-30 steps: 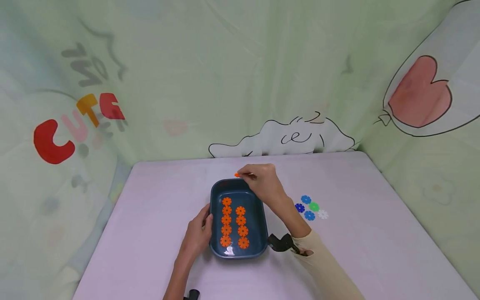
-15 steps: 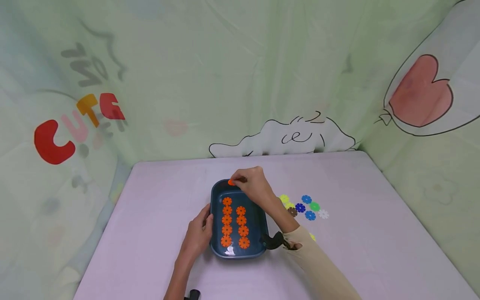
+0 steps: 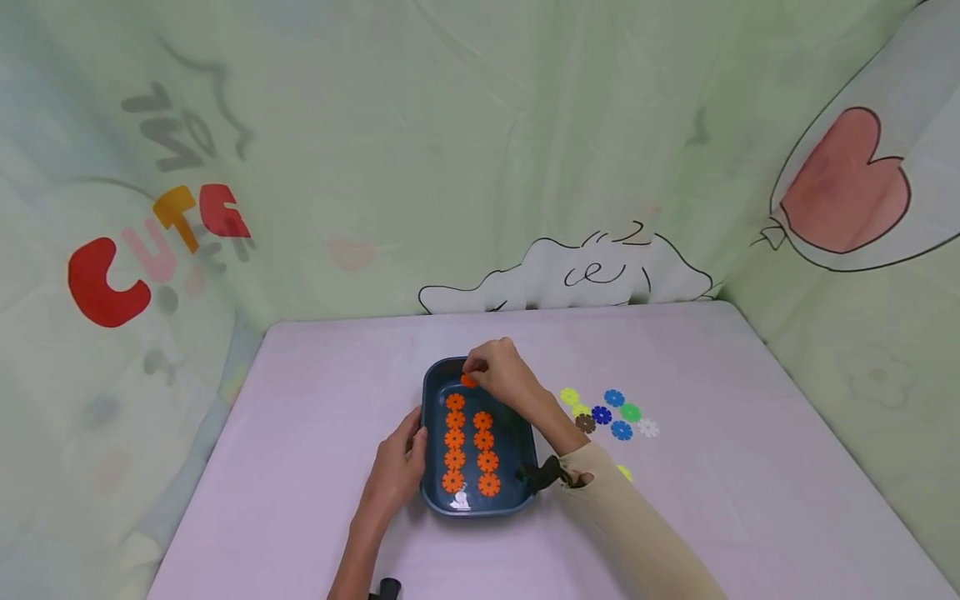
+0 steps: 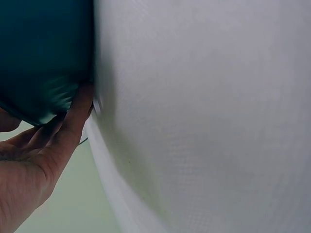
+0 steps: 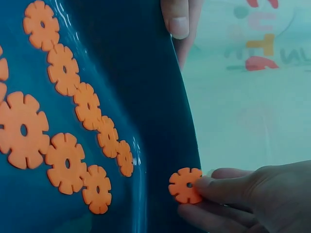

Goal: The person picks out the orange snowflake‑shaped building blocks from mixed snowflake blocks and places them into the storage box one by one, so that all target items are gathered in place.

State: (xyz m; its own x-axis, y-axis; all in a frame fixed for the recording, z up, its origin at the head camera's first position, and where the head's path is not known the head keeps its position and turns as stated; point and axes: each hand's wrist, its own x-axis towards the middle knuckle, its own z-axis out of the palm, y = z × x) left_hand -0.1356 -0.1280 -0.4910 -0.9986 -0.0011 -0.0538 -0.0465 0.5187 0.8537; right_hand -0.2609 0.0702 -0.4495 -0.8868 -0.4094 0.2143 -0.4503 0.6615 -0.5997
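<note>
A dark blue rectangular tray (image 3: 512, 500) lies on the table, with two columns of orange notched discs (image 3: 454, 437) on its floor. My left hand (image 3: 399, 462) holds its left side, thumb over the rim and fingers against the outer wall; the left wrist view shows those fingers (image 4: 73, 121) along the wall. Inside the far end, my right hand (image 3: 501, 375) pinches one more orange disc (image 5: 185, 186) between thumb and fingers. In the head view that hand partly covers this disc, which is above the far end of the shorter right column.
Right of the tray lie loose discs: yellow (image 3: 569, 396), brown (image 3: 585, 423), blue (image 3: 621, 430), green (image 3: 630, 412) and white (image 3: 647, 427). Another yellow disc (image 3: 624, 472) is half hidden by the right sleeve (image 3: 630, 508). A printed curtain (image 3: 480, 167) stands behind the table.
My right hand has brought the pinched orange disc from beyond the tray's far rim to inside it, moving nearer. The yellow and brown discs have come into view. The left hand stays put.
</note>
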